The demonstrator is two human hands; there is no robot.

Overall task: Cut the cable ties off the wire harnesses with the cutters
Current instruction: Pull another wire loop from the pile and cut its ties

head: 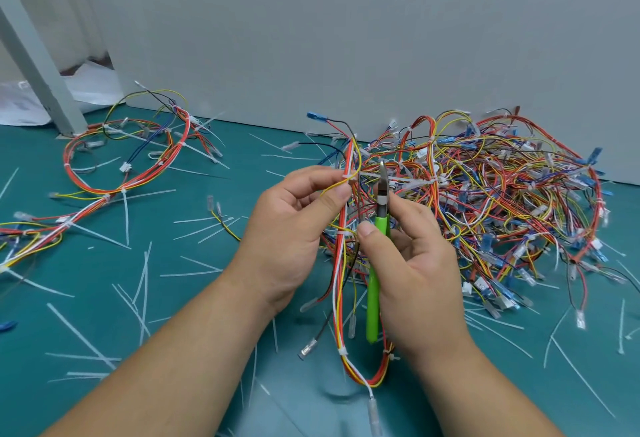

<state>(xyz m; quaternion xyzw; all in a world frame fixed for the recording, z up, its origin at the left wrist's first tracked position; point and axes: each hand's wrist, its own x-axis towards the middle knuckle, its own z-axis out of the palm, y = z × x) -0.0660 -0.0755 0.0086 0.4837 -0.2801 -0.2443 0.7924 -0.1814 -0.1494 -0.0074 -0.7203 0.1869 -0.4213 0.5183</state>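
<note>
My left hand pinches a red, yellow and white wire harness; my right hand grips green-handled metal cutters, tips closed

Grey wall behind teal work surface, grey post left

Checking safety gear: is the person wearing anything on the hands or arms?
Nothing visible. The left hand and right hand are bare, with no gloves. Both forearms are uncovered to the frame's edge, so no sleeve shows. No watch, wristband or ring can be seen.
</note>
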